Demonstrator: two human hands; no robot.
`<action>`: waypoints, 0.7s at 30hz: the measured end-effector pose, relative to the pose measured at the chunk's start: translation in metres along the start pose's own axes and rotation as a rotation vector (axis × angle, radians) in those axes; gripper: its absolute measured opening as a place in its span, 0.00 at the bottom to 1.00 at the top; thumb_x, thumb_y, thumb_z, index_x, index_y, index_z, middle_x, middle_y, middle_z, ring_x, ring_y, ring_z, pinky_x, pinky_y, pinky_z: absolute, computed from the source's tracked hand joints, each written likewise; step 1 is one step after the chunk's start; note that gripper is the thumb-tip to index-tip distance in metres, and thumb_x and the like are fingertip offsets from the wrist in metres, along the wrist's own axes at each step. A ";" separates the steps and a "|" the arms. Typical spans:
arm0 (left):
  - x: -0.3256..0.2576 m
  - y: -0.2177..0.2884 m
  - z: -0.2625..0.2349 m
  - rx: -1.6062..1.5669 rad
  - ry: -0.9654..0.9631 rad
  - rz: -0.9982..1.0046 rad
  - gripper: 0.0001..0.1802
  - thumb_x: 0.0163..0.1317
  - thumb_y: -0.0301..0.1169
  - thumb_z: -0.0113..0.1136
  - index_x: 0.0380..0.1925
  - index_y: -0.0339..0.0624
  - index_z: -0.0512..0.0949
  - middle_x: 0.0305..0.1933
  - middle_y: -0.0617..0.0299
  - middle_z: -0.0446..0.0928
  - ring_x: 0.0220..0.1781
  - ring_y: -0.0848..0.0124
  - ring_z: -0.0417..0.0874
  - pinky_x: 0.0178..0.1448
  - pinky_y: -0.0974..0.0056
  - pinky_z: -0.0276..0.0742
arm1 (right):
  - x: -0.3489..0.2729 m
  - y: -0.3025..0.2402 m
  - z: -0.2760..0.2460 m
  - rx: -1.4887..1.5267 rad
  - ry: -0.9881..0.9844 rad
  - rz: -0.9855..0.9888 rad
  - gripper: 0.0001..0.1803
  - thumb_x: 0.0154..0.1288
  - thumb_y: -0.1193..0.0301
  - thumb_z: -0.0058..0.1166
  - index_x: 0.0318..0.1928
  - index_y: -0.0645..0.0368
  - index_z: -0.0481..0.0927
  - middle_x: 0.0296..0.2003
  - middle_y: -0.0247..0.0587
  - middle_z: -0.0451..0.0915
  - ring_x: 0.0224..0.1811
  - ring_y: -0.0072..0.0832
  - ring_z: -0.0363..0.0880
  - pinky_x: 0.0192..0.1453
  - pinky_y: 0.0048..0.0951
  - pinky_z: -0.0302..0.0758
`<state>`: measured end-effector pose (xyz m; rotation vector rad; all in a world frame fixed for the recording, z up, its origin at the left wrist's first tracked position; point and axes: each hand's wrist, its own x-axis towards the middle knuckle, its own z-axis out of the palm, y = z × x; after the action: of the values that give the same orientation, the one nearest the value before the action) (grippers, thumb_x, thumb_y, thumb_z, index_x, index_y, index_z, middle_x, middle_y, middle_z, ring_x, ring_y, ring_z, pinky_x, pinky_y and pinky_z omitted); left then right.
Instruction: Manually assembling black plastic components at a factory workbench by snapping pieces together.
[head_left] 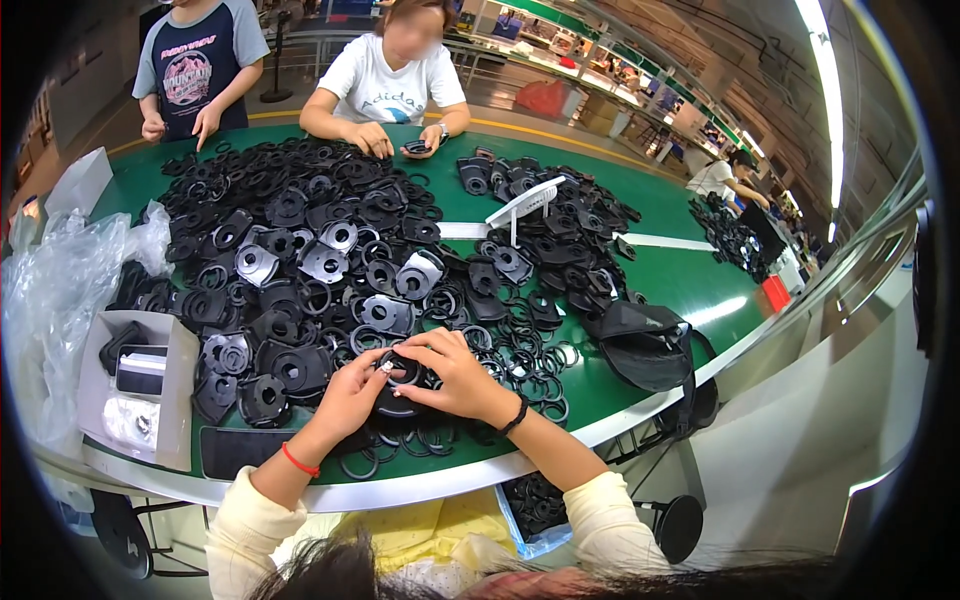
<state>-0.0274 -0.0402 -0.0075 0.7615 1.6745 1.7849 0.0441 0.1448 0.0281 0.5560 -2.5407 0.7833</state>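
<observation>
Both my hands are closed round one black plastic part with a round opening (397, 407), just above the near edge of the table. My left hand (352, 396) grips its left side, and my right hand (455, 378) curls over its top and right side. The fingers cover much of the part, so its full shape is hidden. Loose black rings (540, 385) lie to the right of my hands and beneath them. Beyond spreads a big heap of flat black parts with round holes (290, 207).
A white box (180, 400) holding small items and a dark flat panel (240, 452) sit at left, near clear plastic bags (70, 290). A white sign stand (522, 203) rises mid-table. A black bag (640, 345) lies at right. Two people (395, 80) are across the green table (600, 190).
</observation>
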 end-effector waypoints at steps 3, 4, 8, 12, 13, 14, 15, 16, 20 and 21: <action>0.000 -0.002 0.000 0.010 0.006 0.043 0.17 0.68 0.26 0.43 0.56 0.36 0.67 0.44 0.57 0.80 0.45 0.77 0.79 0.47 0.72 0.73 | 0.001 -0.003 0.001 -0.039 0.017 0.000 0.28 0.47 0.62 0.67 0.50 0.57 0.76 0.45 0.39 0.74 0.47 0.36 0.71 0.52 0.36 0.65; 0.000 -0.001 0.000 0.014 0.008 0.031 0.17 0.68 0.26 0.43 0.55 0.36 0.67 0.44 0.57 0.80 0.45 0.76 0.79 0.47 0.72 0.73 | 0.001 -0.003 0.001 -0.044 0.025 -0.021 0.28 0.48 0.62 0.67 0.50 0.57 0.76 0.45 0.39 0.74 0.47 0.36 0.71 0.51 0.36 0.65; 0.000 -0.005 0.001 0.036 0.006 0.029 0.16 0.68 0.26 0.43 0.55 0.35 0.68 0.43 0.57 0.80 0.45 0.75 0.79 0.47 0.71 0.74 | 0.001 -0.003 0.001 -0.019 0.027 -0.073 0.27 0.48 0.62 0.67 0.49 0.57 0.75 0.44 0.40 0.73 0.46 0.36 0.72 0.51 0.35 0.66; -0.001 -0.005 0.000 0.052 0.006 0.058 0.16 0.68 0.26 0.42 0.54 0.35 0.68 0.43 0.57 0.80 0.45 0.75 0.79 0.47 0.70 0.74 | 0.002 -0.007 0.000 -0.030 0.018 -0.061 0.28 0.48 0.61 0.67 0.50 0.57 0.75 0.43 0.40 0.73 0.46 0.36 0.72 0.51 0.34 0.66; -0.001 -0.005 0.001 0.038 0.005 0.056 0.16 0.69 0.27 0.42 0.54 0.35 0.69 0.43 0.57 0.80 0.44 0.76 0.79 0.47 0.70 0.74 | 0.001 -0.008 0.001 -0.054 0.026 -0.052 0.28 0.48 0.61 0.67 0.50 0.57 0.75 0.43 0.40 0.73 0.45 0.35 0.72 0.50 0.34 0.65; -0.001 -0.003 0.001 0.039 0.005 0.056 0.16 0.69 0.27 0.42 0.54 0.35 0.69 0.43 0.57 0.80 0.44 0.76 0.79 0.47 0.70 0.74 | 0.000 -0.009 0.001 -0.078 0.034 -0.043 0.28 0.49 0.60 0.66 0.50 0.57 0.75 0.43 0.40 0.73 0.45 0.35 0.72 0.50 0.33 0.65; -0.001 -0.001 0.001 0.055 0.006 0.064 0.16 0.69 0.27 0.42 0.54 0.35 0.69 0.43 0.57 0.80 0.44 0.76 0.79 0.47 0.70 0.74 | 0.000 -0.009 0.002 -0.077 0.034 -0.043 0.28 0.49 0.60 0.66 0.50 0.57 0.75 0.43 0.40 0.73 0.45 0.35 0.72 0.50 0.33 0.65; -0.002 0.001 0.001 0.072 0.008 0.071 0.16 0.69 0.28 0.41 0.53 0.35 0.69 0.43 0.57 0.80 0.44 0.76 0.79 0.47 0.70 0.74 | 0.000 -0.009 0.003 -0.092 0.053 -0.041 0.27 0.49 0.60 0.66 0.49 0.57 0.75 0.43 0.40 0.73 0.44 0.35 0.71 0.49 0.33 0.64; -0.001 0.004 0.002 0.102 0.024 0.065 0.16 0.69 0.29 0.41 0.53 0.34 0.70 0.43 0.56 0.80 0.44 0.75 0.79 0.47 0.70 0.74 | 0.000 -0.013 0.004 -0.091 0.095 0.035 0.26 0.49 0.59 0.65 0.48 0.57 0.75 0.41 0.39 0.73 0.41 0.33 0.71 0.47 0.32 0.62; 0.000 0.003 0.001 0.102 0.026 0.062 0.16 0.69 0.29 0.41 0.53 0.34 0.70 0.42 0.56 0.80 0.43 0.76 0.79 0.46 0.70 0.74 | 0.001 -0.014 0.004 -0.090 0.095 0.034 0.26 0.49 0.59 0.65 0.48 0.57 0.75 0.41 0.39 0.73 0.41 0.33 0.71 0.47 0.32 0.62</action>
<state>-0.0265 -0.0398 -0.0049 0.8464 1.7886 1.7689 0.0490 0.1318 0.0313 0.4368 -2.4898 0.6864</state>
